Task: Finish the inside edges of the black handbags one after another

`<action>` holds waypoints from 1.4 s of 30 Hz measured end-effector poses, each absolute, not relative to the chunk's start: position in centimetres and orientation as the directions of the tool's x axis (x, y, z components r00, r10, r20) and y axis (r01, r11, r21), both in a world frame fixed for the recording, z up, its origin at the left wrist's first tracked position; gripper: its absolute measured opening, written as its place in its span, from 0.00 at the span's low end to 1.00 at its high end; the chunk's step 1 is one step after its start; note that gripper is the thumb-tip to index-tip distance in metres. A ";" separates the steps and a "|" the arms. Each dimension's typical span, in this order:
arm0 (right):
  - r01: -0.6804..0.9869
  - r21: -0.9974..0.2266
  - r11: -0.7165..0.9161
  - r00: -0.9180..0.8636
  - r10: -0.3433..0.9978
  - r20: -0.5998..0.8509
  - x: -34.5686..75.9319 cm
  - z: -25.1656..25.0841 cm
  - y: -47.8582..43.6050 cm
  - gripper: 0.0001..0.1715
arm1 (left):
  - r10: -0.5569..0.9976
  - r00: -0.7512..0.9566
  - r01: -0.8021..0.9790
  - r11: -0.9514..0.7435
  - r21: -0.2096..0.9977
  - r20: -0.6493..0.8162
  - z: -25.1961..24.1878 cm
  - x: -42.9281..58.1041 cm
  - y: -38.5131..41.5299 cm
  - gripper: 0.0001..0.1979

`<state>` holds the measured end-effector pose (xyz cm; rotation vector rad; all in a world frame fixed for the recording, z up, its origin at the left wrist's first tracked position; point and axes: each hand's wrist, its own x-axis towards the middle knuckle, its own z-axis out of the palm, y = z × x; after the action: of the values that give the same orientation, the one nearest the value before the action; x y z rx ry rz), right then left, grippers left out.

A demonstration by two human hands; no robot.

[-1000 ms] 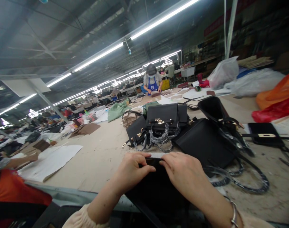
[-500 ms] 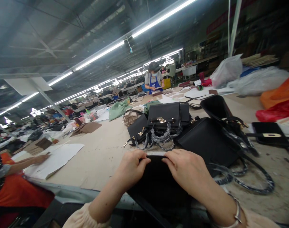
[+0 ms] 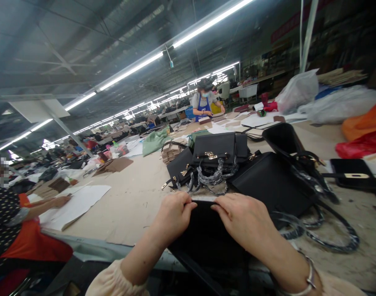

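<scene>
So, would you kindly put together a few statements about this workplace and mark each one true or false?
1. The left hand and right hand both pinch the edge of a black piece. True.
2. The bracelet is on the left arm. False: it is on the right one.
3. Some handles among the black bags are wrapped in clear film. True.
4. The person across the table wears a red apron. False: the apron is blue.
5. The orange bag lies beside the green cloth. False: it is at the right edge, by the red bag.
</scene>
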<state>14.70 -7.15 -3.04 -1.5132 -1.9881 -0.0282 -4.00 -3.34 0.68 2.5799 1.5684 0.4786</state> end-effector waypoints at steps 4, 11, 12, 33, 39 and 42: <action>0.871 -0.338 0.357 -0.156 0.853 0.499 14.7 -3.1 -7.2 0.08 | 0.881 0.416 0.861 -0.461 0.214 0.224 0.6 -3.8 -3.3 0.09; 0.860 -0.350 0.372 -0.179 0.861 0.476 14.7 -2.8 -7.4 0.09 | 0.884 0.407 0.865 -0.454 0.214 0.232 0.6 -3.6 -3.3 0.09; 0.860 -0.348 0.374 -0.181 0.860 0.477 14.8 -2.8 -7.6 0.08 | 0.885 0.407 0.865 -0.453 0.216 0.228 0.6 -3.5 -3.5 0.09; 0.891 -0.241 0.384 -0.218 0.830 0.514 15.1 -2.9 -8.4 0.07 | 0.847 0.466 0.814 -0.524 0.252 0.257 0.0 -0.7 -4.4 0.09; 0.890 -0.253 0.381 -0.219 0.840 0.496 14.8 -3.1 -8.0 0.09 | 0.845 0.469 0.816 -0.526 0.242 0.255 0.0 -0.9 -4.3 0.09; 0.888 -0.254 0.384 -0.215 0.833 0.509 15.1 -3.1 -7.9 0.11 | 0.842 0.474 0.809 -0.532 0.250 0.257 0.0 -0.9 -4.3 0.09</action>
<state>15.05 -7.90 -3.09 -1.4720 -2.0711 -0.1224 -0.89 -4.35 0.01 2.6155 1.4686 0.5386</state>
